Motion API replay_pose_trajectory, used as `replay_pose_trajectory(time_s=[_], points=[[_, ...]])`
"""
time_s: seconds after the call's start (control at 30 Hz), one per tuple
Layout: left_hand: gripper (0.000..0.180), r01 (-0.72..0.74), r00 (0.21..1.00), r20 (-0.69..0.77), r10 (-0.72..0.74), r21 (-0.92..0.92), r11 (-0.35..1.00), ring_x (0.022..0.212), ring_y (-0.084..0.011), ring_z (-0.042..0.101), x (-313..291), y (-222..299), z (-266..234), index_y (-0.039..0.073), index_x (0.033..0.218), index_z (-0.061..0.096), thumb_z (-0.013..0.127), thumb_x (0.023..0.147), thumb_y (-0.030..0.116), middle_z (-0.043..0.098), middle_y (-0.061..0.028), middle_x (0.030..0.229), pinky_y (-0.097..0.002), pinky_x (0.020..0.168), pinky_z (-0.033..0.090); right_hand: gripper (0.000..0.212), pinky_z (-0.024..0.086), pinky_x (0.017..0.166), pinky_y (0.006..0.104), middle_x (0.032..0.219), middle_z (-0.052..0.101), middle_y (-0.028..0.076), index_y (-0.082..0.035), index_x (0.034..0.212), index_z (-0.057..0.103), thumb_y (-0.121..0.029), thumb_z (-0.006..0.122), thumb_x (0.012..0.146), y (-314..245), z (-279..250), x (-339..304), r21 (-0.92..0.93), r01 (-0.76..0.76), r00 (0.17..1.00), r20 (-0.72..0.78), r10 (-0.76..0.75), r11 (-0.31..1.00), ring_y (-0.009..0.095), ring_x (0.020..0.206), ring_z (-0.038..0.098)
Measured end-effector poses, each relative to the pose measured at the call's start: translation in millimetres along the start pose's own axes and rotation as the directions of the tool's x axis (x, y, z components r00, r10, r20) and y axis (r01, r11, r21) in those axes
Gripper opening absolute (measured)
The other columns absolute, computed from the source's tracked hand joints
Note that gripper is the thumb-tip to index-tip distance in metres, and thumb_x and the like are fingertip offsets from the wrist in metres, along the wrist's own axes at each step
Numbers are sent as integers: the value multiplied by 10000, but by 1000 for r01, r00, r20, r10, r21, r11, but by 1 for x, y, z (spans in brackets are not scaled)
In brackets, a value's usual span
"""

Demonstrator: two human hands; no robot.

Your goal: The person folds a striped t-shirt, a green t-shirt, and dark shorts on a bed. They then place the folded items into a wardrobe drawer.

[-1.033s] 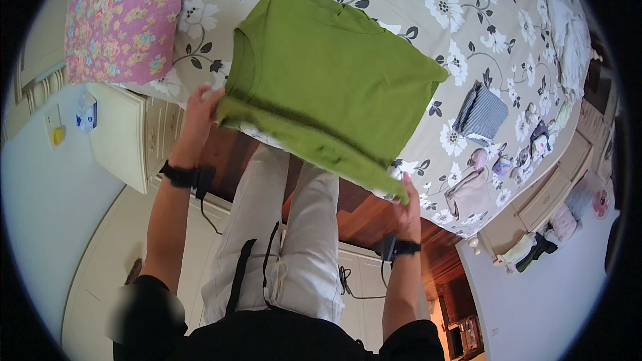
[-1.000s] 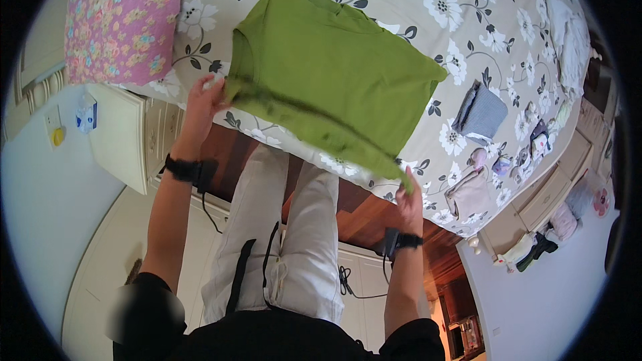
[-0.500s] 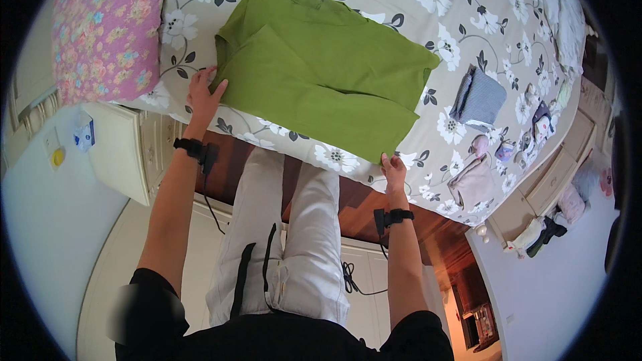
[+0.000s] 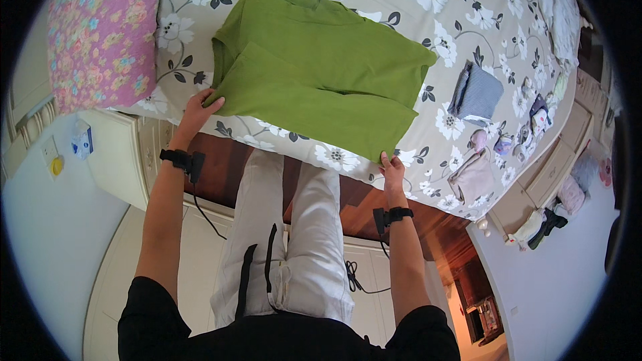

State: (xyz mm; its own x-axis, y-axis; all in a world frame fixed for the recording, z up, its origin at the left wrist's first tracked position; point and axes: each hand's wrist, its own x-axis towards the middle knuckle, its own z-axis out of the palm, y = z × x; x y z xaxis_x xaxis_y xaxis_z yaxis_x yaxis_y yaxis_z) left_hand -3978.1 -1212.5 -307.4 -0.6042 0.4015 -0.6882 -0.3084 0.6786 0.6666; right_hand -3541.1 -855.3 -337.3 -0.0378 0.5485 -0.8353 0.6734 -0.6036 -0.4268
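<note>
Here at my left hand (image 4: 199, 108), the pink floral pillow (image 4: 103, 37) blocks the far left, but a strip of bed (image 4: 175, 70) runs open between it and the green shirt (image 4: 328, 73). Between my two hands, a narrow lane follows the bed's front edge, my legs (image 4: 314, 227) just below it. Out past my right hand (image 4: 393, 168), the pale folded cloth (image 4: 473, 177) sits in the way; farther up, a gap slants between the shirt and the striped folded cloth (image 4: 477, 93).
</note>
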Motion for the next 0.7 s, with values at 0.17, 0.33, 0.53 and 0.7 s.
replay_pose_trajectory(time_s=[0.17,0.33,0.53,0.7], points=[[279,22,999,-22,-30,-282,959,853,-62,512,-17,8,-14,-5,1044,650,664,944,255,602,37,899,-217,807,419,201,453,678,233,871,664,-47,-93,993,675,-280,699,924,-2,-11,1,-13,38,993,113,-36,999,63,784,597],[282,-6,998,-64,-1,-108,994,863,-76,546,-29,-16,-31,50,1061,664,660,938,303,633,32,928,-283,869,405,181,401,585,218,759,622,-31,-48,948,664,-222,699,916,12,-24,2,-26,196,960,210,-186,980,44,643,527],[282,93,978,-201,56,661,745,996,-201,611,-27,-31,-22,158,1066,664,694,787,179,680,11,1025,-444,958,320,327,490,704,272,928,668,52,41,1076,620,-94,766,815,23,-12,23,-450,25,998,-33,-44,893,125,813,601],[292,-218,824,-322,466,579,785,1010,-232,608,9,0,-28,96,1068,655,658,777,107,669,-40,1015,-413,941,374,390,514,789,305,1041,609,107,15,1151,557,-13,721,798,-33,-12,25,-355,437,849,-141,-510,826,181,885,604]])
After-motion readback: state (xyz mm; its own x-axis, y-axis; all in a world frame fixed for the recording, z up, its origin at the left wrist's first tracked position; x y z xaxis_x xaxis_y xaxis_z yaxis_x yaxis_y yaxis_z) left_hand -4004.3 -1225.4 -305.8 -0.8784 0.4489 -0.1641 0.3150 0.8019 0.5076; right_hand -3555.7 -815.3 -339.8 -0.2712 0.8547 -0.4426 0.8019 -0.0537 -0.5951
